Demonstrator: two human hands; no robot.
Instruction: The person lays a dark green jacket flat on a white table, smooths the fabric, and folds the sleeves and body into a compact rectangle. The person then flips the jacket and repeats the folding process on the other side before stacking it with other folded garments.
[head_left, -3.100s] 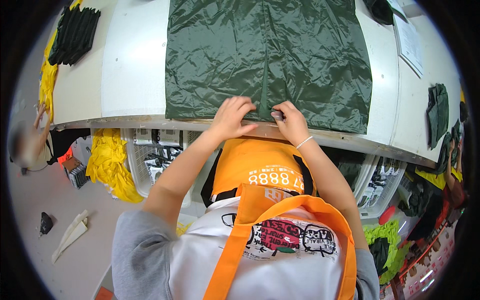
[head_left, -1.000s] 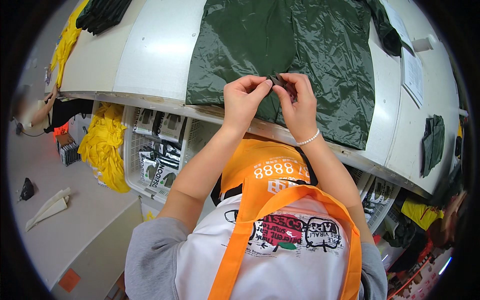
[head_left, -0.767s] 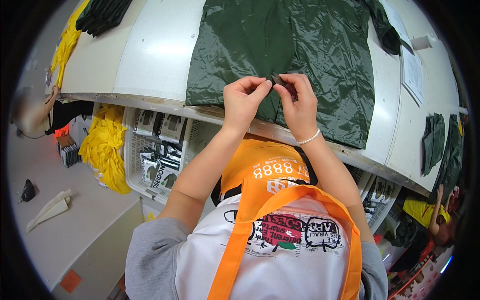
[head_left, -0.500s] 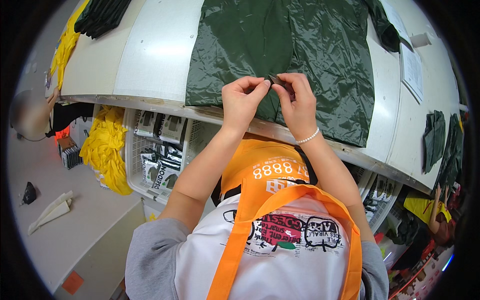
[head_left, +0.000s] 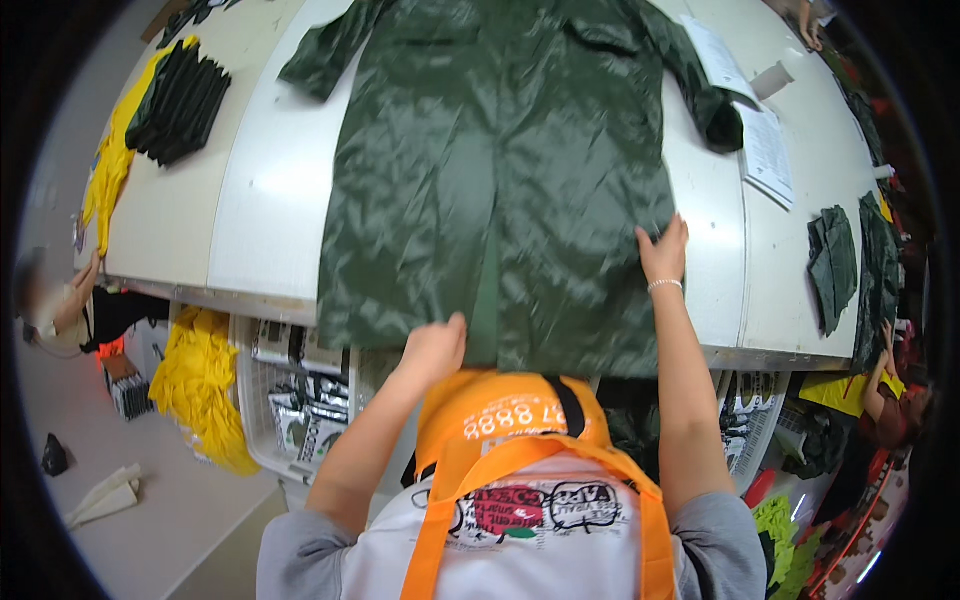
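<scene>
A shiny dark green raincoat [head_left: 420, 180] lies spread on the table, its hem hanging at the near edge and a slit opening at its lower middle. At the hem, left of the slit, my left hand [head_left: 435, 348] is closed on the coat's cloth, thumb up; its other fingers are mostly hidden. My right hand [head_left: 664, 250] lies by the coat's right side edge, thumb and fingers apart, touching the cloth there. No tool shows in either hand.
Folded dark green garments [head_left: 180, 105] are stacked at the far left beside yellow cloth [head_left: 112, 170]. Papers [head_left: 765, 150] and a white cup-like object [head_left: 772, 80] lie right of the coat. Below the table stand a crate of packets [head_left: 290, 400] and a yellow heap [head_left: 205, 385]. Other people work at both sides.
My hands have moved apart from the coat's middle, the left to the hem, the right to the side edge. The small dark tool in my right hand no longer shows. More coat is in view.
</scene>
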